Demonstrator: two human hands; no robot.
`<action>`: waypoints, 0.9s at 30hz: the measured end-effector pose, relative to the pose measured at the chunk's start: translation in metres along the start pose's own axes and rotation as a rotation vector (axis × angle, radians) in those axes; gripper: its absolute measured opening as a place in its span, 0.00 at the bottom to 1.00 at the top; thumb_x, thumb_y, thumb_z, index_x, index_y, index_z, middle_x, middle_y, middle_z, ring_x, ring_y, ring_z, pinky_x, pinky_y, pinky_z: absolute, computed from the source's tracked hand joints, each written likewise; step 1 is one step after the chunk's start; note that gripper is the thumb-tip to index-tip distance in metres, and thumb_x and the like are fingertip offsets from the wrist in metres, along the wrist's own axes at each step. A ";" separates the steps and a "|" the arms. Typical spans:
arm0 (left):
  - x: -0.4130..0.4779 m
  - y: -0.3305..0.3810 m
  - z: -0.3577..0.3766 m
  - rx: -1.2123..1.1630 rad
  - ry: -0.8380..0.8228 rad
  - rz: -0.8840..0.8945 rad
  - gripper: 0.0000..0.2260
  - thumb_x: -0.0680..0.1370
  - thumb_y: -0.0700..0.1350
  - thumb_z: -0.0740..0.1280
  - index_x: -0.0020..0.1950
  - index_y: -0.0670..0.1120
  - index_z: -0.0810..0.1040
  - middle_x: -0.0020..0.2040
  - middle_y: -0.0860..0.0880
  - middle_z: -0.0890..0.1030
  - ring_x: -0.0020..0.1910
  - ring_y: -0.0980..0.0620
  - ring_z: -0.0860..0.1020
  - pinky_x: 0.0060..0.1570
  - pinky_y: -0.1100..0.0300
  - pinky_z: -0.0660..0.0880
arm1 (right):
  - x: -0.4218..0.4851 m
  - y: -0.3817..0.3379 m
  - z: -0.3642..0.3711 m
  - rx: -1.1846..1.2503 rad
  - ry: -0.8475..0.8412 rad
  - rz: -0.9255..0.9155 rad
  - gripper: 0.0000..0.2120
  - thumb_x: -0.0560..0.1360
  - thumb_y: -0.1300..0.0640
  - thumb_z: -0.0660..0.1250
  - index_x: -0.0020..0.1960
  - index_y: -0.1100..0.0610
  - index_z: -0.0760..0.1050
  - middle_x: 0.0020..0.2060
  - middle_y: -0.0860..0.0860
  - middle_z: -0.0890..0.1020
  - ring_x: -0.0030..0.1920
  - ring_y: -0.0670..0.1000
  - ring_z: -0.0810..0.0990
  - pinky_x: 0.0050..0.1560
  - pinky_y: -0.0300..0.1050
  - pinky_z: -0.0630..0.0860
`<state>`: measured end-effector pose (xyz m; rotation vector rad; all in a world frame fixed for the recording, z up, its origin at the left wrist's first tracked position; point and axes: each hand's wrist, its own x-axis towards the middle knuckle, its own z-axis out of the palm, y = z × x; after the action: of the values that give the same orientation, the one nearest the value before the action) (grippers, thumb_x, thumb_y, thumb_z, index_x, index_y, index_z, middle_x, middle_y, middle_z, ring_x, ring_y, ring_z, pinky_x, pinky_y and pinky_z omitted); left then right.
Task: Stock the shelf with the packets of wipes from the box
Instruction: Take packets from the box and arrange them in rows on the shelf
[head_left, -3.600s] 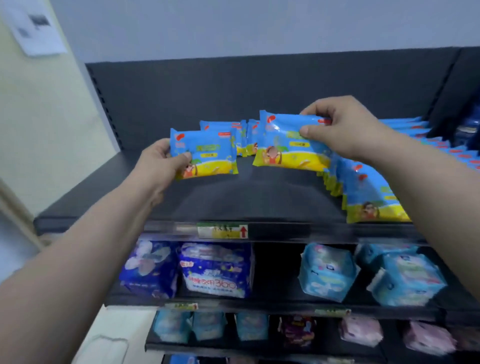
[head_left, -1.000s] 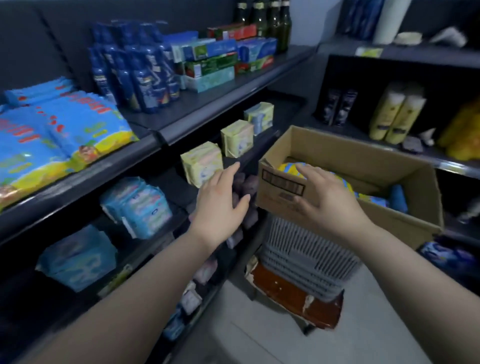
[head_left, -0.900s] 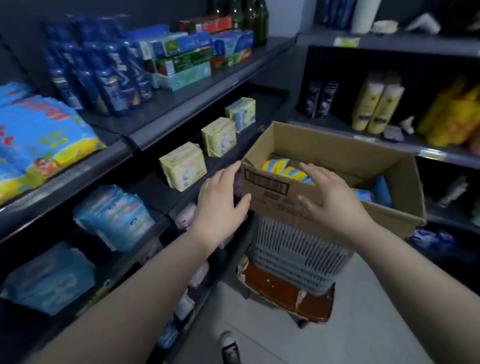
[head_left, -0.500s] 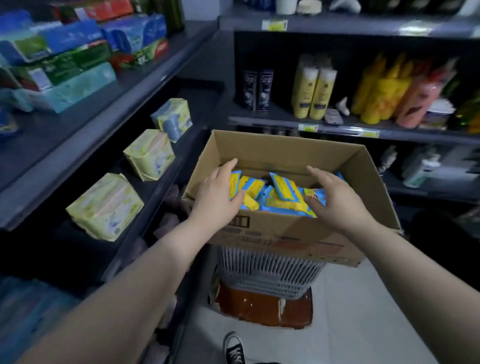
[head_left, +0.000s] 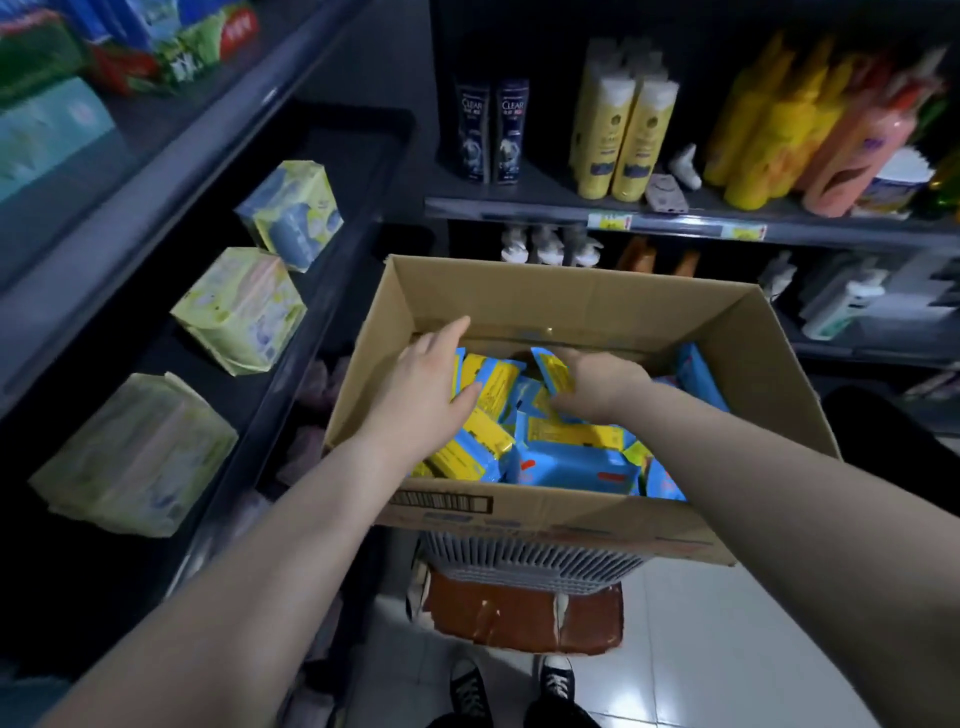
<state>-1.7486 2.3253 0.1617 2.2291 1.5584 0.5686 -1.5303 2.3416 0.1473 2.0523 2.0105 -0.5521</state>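
An open cardboard box (head_left: 571, 291) stands in front of me, holding several blue and yellow packets of wipes (head_left: 571, 460) in a loose heap. My left hand (head_left: 423, 387) is inside the box at its left side, fingers stretched out over the packets, thumb against a yellow one (head_left: 491, 387). My right hand (head_left: 600, 384) is in the middle of the box, fingers curled round one upright packet (head_left: 553, 371). The shelf with the stocked wipes is out of view.
The box rests on a grey ribbed basket (head_left: 519, 566) over a worn brown stool (head_left: 519, 621). At my left, dark shelves carry yellow-green packs (head_left: 239, 312). Shampoo bottles (head_left: 618, 140) fill the shelves behind. My shoes (head_left: 556, 680) stand on the white tile floor.
I have turned from the shelf to the box. Both hands went from its near edge down among the packets, and my right hand has closed on one packet.
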 end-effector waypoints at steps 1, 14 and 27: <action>-0.001 0.000 -0.001 0.009 -0.004 -0.002 0.30 0.76 0.47 0.67 0.76 0.47 0.58 0.69 0.45 0.69 0.68 0.45 0.67 0.66 0.55 0.63 | 0.007 -0.001 0.002 -0.052 -0.022 0.019 0.35 0.73 0.39 0.63 0.74 0.52 0.57 0.59 0.54 0.77 0.58 0.57 0.75 0.47 0.48 0.72; -0.001 0.000 -0.006 -0.149 0.001 -0.078 0.28 0.77 0.46 0.67 0.74 0.49 0.61 0.69 0.47 0.70 0.69 0.49 0.67 0.65 0.62 0.60 | 0.009 0.027 -0.025 0.475 0.219 -0.139 0.17 0.69 0.68 0.64 0.51 0.52 0.81 0.44 0.51 0.84 0.44 0.48 0.80 0.42 0.41 0.74; 0.028 -0.005 -0.004 -0.541 0.188 -0.375 0.09 0.75 0.46 0.70 0.54 0.51 0.78 0.49 0.53 0.83 0.48 0.53 0.81 0.53 0.48 0.78 | -0.004 0.029 -0.016 0.713 0.189 -0.248 0.21 0.71 0.62 0.72 0.62 0.57 0.74 0.50 0.49 0.81 0.51 0.48 0.79 0.55 0.39 0.72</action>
<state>-1.7455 2.3536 0.1659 1.4791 1.6148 0.9652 -1.4992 2.3437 0.1605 2.2846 2.4459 -1.3320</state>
